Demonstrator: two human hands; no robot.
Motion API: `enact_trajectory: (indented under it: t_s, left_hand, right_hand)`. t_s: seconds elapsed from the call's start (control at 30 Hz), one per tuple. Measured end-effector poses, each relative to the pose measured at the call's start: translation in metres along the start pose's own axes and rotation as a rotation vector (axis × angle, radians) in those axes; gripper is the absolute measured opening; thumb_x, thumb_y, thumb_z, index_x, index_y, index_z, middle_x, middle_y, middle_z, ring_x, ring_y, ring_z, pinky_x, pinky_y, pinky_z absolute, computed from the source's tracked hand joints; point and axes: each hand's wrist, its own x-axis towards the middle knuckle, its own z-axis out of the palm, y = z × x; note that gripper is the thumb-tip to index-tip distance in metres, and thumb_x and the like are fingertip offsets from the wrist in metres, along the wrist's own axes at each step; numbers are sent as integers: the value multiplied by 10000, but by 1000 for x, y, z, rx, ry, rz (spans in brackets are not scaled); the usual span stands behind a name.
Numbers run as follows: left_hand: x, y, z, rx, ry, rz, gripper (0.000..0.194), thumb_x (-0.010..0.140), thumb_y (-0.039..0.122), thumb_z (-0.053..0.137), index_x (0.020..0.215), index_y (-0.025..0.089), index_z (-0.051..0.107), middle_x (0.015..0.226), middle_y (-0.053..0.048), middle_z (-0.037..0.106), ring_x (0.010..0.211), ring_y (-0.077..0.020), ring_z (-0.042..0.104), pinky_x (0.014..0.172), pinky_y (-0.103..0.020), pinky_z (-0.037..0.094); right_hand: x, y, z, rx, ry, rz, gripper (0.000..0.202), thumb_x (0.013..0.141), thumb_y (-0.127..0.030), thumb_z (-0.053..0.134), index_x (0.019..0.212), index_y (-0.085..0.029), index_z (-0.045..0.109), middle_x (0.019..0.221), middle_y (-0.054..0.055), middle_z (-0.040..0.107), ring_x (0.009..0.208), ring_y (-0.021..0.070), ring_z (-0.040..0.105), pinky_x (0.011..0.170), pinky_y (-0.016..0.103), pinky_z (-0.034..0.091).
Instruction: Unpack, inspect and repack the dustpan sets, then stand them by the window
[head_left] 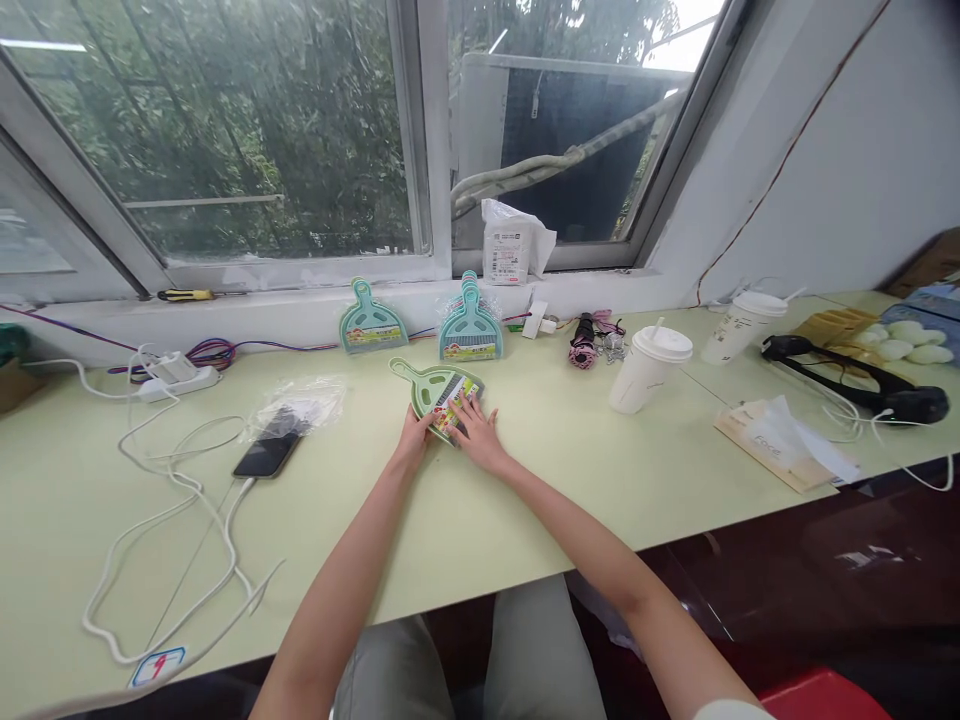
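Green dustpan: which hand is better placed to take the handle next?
Left, probably. The left hand grips the green dustpan on the handle side; the right hand lies spread over the label, farther from the handle.

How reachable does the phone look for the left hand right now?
Probably yes: nothing stands between the left hand and the phone, though that hand is on the green dustpan.

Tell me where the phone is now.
In the head view, the phone lies on the table left of the left hand, by the clear plastic wrap.
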Motion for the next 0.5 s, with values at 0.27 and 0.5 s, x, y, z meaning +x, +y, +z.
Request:
enact_trajectory:
  t_s: [0.27, 0.5]
  left_hand:
    - [2, -7, 0, -19, -5, 45, 598, 561, 137, 775, 1096, 218, 521, 1073, -60, 654, 1004, -237, 638, 863, -378, 539]
    - [-3, 7, 3, 227, -125, 61, 561, 677, 379, 749, 1163, 192, 539, 1129, -112, 654, 998, -271, 640, 843, -429, 533]
  right_hand:
    - [9, 17, -1, 695, 376, 231, 836, 806, -442, 612, 1489, -229, 180, 1576, 114, 94, 1441, 262, 179, 1139, 528, 211]
    - [15, 36, -7, 1372, 154, 345, 365, 665, -232, 779, 985, -169, 614, 971, 76, 733, 875, 206, 708, 840, 355, 577]
